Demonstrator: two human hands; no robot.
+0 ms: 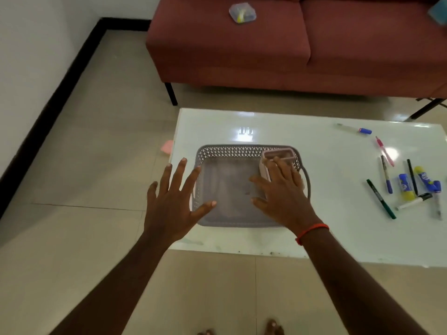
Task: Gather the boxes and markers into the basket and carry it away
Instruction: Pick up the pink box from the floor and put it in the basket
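Note:
A grey perforated basket (232, 151) sits on the left part of a white table (326, 233). Inside it, along the right wall, stands a pale pink open box (278, 154). My right hand (283, 192) lies over that box with fingers spread; whether it grips the box I cannot tell. My left hand (174, 201) hovers open over the basket's left edge, fingers apart, holding nothing. Several markers (408, 184) and pens lie scattered on the table's right side, among them a green marker (381, 198), a pink pen (384, 151) and a blue-capped pen (355, 128).
A red sofa (290, 56) stands behind the table, with a clear plastic container (242, 12) on its seat. A pink item (167, 147) lies on the tiled floor left of the table. My bare feet (273, 328) show at the bottom edge.

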